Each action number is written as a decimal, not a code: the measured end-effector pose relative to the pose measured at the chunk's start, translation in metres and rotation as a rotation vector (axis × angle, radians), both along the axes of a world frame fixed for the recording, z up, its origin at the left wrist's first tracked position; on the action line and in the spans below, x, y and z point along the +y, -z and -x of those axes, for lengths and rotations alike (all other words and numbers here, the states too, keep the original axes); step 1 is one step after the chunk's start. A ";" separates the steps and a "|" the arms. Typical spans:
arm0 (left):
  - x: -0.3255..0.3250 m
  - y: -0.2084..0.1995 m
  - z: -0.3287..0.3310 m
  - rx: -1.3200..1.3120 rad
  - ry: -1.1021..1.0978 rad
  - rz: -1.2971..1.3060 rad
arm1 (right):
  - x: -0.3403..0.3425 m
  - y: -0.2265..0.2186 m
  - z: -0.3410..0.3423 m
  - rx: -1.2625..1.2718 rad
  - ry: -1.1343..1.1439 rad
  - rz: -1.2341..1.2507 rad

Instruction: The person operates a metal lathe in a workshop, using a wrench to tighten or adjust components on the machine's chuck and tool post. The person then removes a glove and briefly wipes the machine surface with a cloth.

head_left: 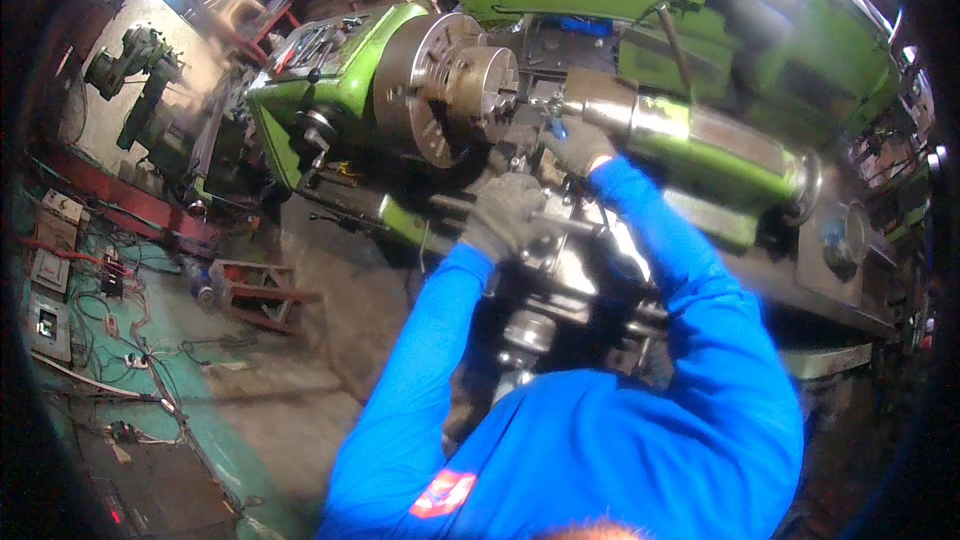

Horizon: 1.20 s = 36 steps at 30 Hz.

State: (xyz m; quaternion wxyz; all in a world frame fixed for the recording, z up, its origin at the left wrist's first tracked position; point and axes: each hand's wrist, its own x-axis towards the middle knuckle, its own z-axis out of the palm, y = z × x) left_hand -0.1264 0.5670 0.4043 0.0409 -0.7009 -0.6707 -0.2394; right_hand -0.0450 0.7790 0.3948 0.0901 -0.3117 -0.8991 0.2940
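Observation:
My left hand point(503, 212), in a grey work glove, is closed at the tool post point(520, 155) of a green lathe; its fingers are curled over a part I cannot make out. Just right of it my right hand point(580, 147), gloved too, is closed by the same tool post. A small blue piece point(557, 127) shows at its fingertips, too small to name. The steel chuck point(485, 80) stands left of and beyond my hands, the tailstock point(640, 115) to the right. Below my left hand lies the carriage with a round metal handwheel hub point(530, 332).
The green headstock point(340, 70) has small tools lying on top. A lever point(675, 50) rises behind the tailstock. On the floor at left are a rusty metal frame point(265, 295), cables and electrical boxes point(48, 325). A round container point(845, 240) stands at the right.

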 end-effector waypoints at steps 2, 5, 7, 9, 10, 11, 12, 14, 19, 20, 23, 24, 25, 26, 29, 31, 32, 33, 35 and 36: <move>0.001 0.001 0.000 0.005 -0.001 0.005 | 0.009 0.005 -0.001 0.049 0.008 0.008; 0.003 0.004 0.003 -0.023 0.007 -0.010 | 0.013 0.008 -0.003 0.059 0.004 0.040; 0.002 0.003 0.002 -0.009 0.001 0.005 | 0.011 0.006 -0.001 0.053 -0.008 0.031; 0.001 0.003 0.002 0.000 0.018 -0.057 | 0.007 0.006 0.003 0.058 -0.023 -0.015; 0.001 0.003 0.001 0.004 0.027 -0.088 | 0.006 0.006 0.004 0.039 -0.023 -0.025; 0.001 0.002 0.001 -0.009 0.030 -0.072 | 0.004 0.003 0.005 0.021 -0.023 -0.034; 0.001 0.001 0.001 -0.022 0.033 -0.055 | 0.002 0.000 0.006 0.002 -0.023 -0.042; 0.000 0.001 0.002 -0.022 0.037 -0.040 | -0.003 -0.009 0.007 -0.009 -0.078 -0.050; -0.002 0.001 0.005 -0.040 0.012 0.006 | -0.007 -0.019 -0.004 0.007 0.028 0.029; 0.001 -0.002 0.004 -0.041 0.036 -0.013 | 0.001 -0.015 -0.019 0.063 0.088 0.044; 0.001 0.003 0.008 -0.079 0.083 -0.085 | -0.024 -0.042 -0.066 0.276 0.263 0.235; 0.002 0.000 0.006 -0.108 0.107 -0.131 | -0.041 -0.066 -0.089 0.349 0.321 0.325; -0.001 0.000 0.007 -0.133 0.117 -0.173 | -0.060 -0.067 -0.097 0.535 0.418 0.422; -0.003 0.001 0.009 -0.153 0.111 -0.237 | -0.078 -0.072 -0.103 0.607 0.397 0.366; -0.015 -0.009 0.017 -0.325 0.160 -0.249 | -0.126 -0.069 -0.108 0.761 0.360 0.025; -0.032 0.018 0.027 -0.444 0.029 -0.525 | -0.159 -0.062 -0.098 0.528 0.399 -0.157; -0.045 0.031 0.028 -0.511 -0.050 -0.654 | -0.157 -0.037 -0.097 0.367 0.389 -0.299; -0.061 0.046 0.034 -0.554 -0.162 -0.619 | -0.161 -0.055 -0.094 0.163 0.348 -0.313; -0.096 0.089 0.050 -0.584 -0.380 -0.508 | -0.156 -0.067 -0.100 0.078 0.259 -0.324; -0.112 0.126 0.062 -0.566 -0.478 -0.429 | -0.141 -0.053 -0.118 0.200 0.217 -0.322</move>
